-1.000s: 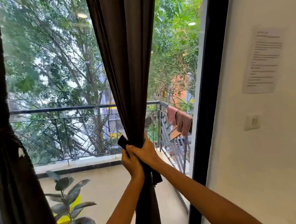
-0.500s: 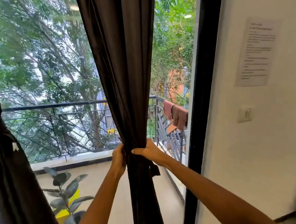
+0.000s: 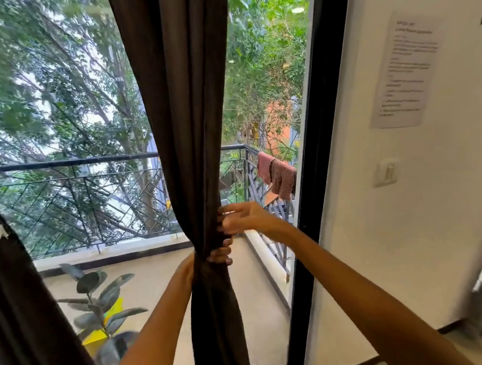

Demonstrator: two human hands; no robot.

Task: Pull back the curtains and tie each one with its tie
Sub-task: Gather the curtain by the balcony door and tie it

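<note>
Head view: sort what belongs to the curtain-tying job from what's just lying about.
Job: middle curtain, left hand gripping it, right hand at its edge, left curtain.

Just there: potted plant, cloths on railing, wall notice, light switch.

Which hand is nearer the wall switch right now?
Right. The right hand is at the gathered curtain's right edge, on the wall switch side; the left hand wraps the curtain lower down, further left.

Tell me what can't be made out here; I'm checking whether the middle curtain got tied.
- Tie: not discernible in the head view; the dark curtain folds and left hand cover the gathered spot.
- Right hand: motion-blurred, finger pose unclear.
- Left curtain: cut off by the frame's edge.
- Wall notice: print too small and blurred.
</note>
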